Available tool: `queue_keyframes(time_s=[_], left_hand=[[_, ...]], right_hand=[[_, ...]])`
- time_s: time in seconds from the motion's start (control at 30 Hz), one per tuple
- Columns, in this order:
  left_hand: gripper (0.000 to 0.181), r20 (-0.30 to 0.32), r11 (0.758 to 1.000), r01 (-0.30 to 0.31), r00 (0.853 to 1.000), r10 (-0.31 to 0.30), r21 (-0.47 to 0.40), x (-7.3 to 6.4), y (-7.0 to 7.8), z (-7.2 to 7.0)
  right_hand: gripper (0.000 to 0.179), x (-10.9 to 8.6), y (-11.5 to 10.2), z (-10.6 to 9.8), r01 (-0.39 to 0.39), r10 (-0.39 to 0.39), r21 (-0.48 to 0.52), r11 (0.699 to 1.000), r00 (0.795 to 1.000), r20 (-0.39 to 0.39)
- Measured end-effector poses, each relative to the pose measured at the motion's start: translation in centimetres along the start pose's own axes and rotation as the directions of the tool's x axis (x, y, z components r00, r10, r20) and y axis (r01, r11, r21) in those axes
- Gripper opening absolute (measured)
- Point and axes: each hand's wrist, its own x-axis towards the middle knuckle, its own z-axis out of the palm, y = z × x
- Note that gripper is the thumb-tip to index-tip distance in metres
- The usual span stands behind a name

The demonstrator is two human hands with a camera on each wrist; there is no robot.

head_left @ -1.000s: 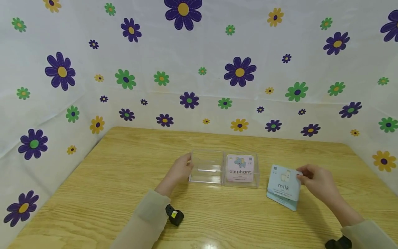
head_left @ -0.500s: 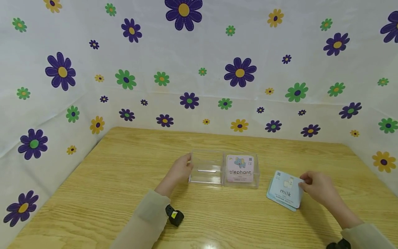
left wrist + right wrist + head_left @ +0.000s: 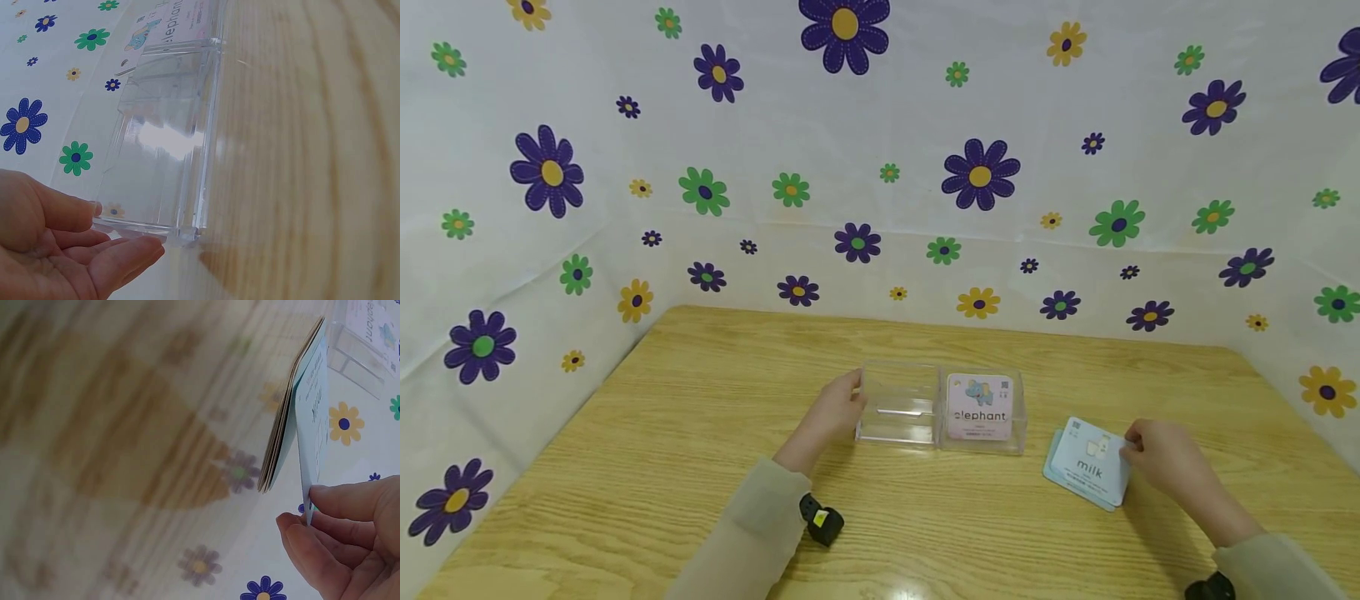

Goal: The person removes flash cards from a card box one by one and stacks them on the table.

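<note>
My right hand pinches the right edge of a pale blue "milk" flash card. In the right wrist view the card slants up from a small stack of cards, its far edge low against them. At the middle of the table stands a clear plastic card holder with two compartments. My left hand grips its left end wall, thumb on one side and fingers on the other in the left wrist view. A pink "elephant" card stands in the right compartment; the left one shows no card.
The wooden table carries the holder and, right of it, the card stack. A white cloth with printed flowers hangs behind the table and along its sides. A black wrist camera sits on the left sleeve.
My right hand has moved slightly toward me and lowered the milk card onto the stack, so the card lies flatter. The left hand and the holder have not moved.
</note>
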Motion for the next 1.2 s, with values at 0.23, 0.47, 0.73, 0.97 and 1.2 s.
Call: queue_keyframes(time_s=[0.23, 0.47, 0.73, 0.97, 1.2], left_hand=[[0.043, 0.003, 1.0, -0.013, 1.0, 0.013, 0.009, 0.0, -0.08, -0.06], [0.043, 0.0, 1.0, -0.008, 1.0, 0.008, 0.002, -0.07, -0.1, -0.06], [0.044, -0.001, 1.0, 0.008, 1.0, -0.008, 0.005, -0.06, -0.04, 0.04], [0.045, -0.003, 1.0, 0.01, 1.0, -0.01, 0.024, 0.09, -0.08, 0.0], [0.045, -0.002, 0.999, 0.029, 1.0, -0.028, 0.03, 0.16, -0.07, 0.01]], right_hand=[[0.015, 0.23, -0.02, 0.15, -0.017, 0.017, -0.019, 1.0, 1.0, 0.019], [0.015, 0.39, -0.18, 0.15, 0.008, -0.007, -0.048, 0.999, 1.0, 0.009], [0.015, 0.48, -0.27, 0.07, 0.024, -0.023, -0.054, 0.998, 1.0, 0.015], [0.018, 0.35, -0.31, 0.11, 0.036, -0.035, -0.051, 0.998, 0.999, 0.021], [0.019, 0.35, -0.29, 0.11, 0.036, -0.035, -0.046, 0.998, 0.999, 0.016]])
